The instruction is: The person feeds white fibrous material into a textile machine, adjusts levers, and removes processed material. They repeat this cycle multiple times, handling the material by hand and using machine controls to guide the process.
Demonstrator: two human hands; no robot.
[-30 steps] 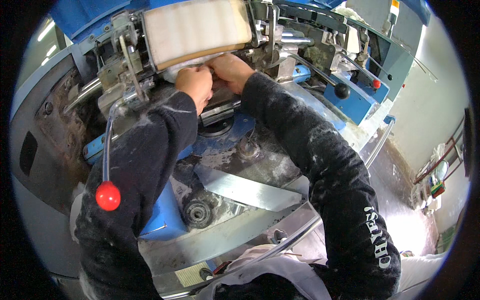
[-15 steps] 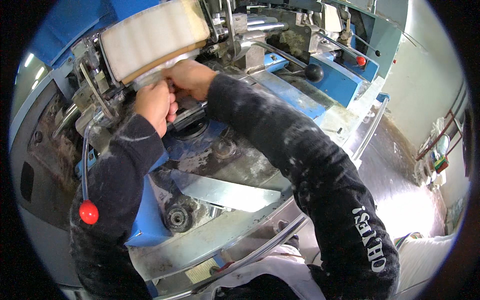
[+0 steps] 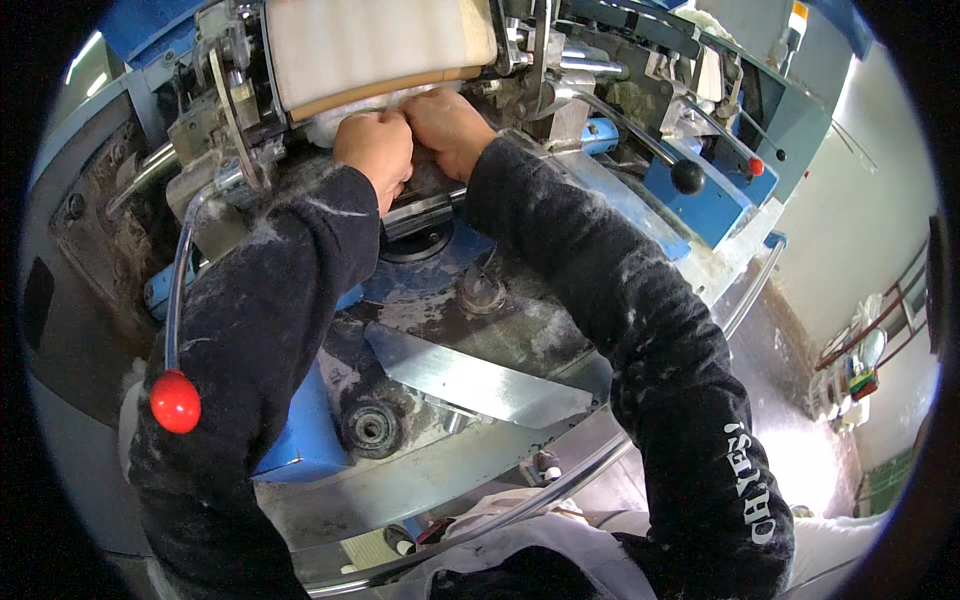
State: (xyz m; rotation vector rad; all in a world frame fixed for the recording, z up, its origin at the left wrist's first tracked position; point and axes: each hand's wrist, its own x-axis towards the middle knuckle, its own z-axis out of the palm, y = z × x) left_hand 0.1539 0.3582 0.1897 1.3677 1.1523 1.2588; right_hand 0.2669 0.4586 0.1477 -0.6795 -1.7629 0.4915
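Note:
Both of my hands are closed just below a wide cream-coloured roller (image 3: 380, 55) with a tan strip (image 3: 385, 92) along its lower edge. Soft white fibre (image 3: 325, 128) shows under that strip. My left hand (image 3: 375, 155) is curled into a fist at the fibre, knuckles up. Close beside it, my right hand (image 3: 447, 130) is bent inward with its fingers folded against the same fibre. The fingertips of both hands are mostly hidden. Beneath them a shiny metal bar (image 3: 420, 215) lies over a dark round opening.
A lever with a red ball knob (image 3: 175, 402) stands by my left forearm. To the right are levers with a black knob (image 3: 687, 177) and a red knob (image 3: 755, 167). A flat metal plate (image 3: 480, 378) and a curved rail (image 3: 560, 490) lie nearer to me.
The view has shifted, so the machine sits farther right and higher. My left hand has moved up nearer the roller's lower edge; my right hand stays by the fibre.

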